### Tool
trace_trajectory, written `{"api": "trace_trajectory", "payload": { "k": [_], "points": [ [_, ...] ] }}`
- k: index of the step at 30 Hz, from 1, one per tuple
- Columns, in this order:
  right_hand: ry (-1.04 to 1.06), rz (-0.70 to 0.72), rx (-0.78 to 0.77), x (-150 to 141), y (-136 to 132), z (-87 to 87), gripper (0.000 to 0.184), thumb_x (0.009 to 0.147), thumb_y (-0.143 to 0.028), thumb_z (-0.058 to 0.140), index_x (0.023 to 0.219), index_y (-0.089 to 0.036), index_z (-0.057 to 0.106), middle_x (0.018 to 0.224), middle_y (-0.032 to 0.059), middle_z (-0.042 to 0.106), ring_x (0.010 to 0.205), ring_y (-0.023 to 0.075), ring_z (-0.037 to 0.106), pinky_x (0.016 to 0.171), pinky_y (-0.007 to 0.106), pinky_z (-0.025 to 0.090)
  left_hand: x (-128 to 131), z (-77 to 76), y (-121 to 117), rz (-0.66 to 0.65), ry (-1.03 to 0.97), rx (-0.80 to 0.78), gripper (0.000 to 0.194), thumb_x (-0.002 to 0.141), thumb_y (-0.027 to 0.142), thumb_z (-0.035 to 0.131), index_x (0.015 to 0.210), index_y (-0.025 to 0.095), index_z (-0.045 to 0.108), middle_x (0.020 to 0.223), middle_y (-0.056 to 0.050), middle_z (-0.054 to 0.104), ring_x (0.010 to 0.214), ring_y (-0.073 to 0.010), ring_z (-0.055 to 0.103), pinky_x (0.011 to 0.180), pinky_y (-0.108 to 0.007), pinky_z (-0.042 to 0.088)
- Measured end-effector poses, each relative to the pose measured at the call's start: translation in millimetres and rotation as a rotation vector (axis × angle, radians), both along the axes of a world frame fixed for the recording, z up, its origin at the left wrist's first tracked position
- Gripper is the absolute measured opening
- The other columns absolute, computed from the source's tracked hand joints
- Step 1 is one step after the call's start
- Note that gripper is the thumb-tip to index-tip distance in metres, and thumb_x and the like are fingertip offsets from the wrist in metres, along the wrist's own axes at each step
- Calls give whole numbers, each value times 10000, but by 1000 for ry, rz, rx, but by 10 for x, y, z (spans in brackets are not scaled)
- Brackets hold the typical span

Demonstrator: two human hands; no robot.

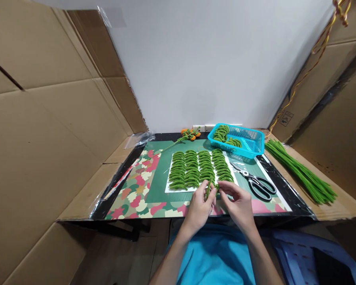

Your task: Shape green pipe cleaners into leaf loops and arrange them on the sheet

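A green pipe cleaner [209,187] is held between my two hands at the front edge of the table. My left hand [201,202] is closed around it, and one end sticks up above the fingers. My right hand [236,200] pinches close by at the part near the left fingertips; the exact grip is partly hidden. Just beyond my hands, rows of bent green pipe-cleaner leaves [192,168] lie in several columns on a white sheet [167,187]. Black-handled scissors [256,183] rest to the right of my right hand, blades slightly apart.
A blue plastic basket [256,143] with more green leaves stands at the back right. Straight green pipe cleaners [302,172] lie in a bundle at the far right. An orange-flowered stem [184,138] lies at the back. Cardboard walls [47,130] enclose both sides.
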State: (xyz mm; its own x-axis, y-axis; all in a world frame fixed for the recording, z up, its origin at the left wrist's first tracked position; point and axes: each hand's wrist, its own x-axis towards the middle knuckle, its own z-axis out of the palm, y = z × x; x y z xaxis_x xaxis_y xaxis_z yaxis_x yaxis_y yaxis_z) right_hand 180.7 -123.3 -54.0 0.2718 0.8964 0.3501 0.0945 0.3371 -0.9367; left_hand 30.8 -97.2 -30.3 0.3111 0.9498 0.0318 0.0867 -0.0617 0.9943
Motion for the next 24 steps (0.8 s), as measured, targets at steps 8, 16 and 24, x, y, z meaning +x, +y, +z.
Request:
{"api": "trace_trajectory", "payload": {
  "k": [8,16,24],
  "points": [
    [-15,-112,-16,-42,-21,-56,182,877,-303,777,1025,-208,828,988,87,842,815,242,825,778,346,699,7,-83,22,-26,57,44,291,1020,474,618,907,211,572,689,30,592,581,-134,568,568,-232,442],
    [27,-94,-53,-40,-11,16,208,873,-345,802,1021,-202,835,982,94,846,820,253,827,777,352,704,10,-58,11,-5,32,18,313,984,507,665,905,214,584,673,34,579,568,-132,552,547,-223,426],
    [61,63,-105,28,24,25,288,889,-410,818,1080,-194,812,992,104,838,860,259,818,800,375,699,25,-28,16,28,-27,-4,316,986,517,651,909,217,584,694,27,601,544,-118,517,550,-224,426]
  ]
}}
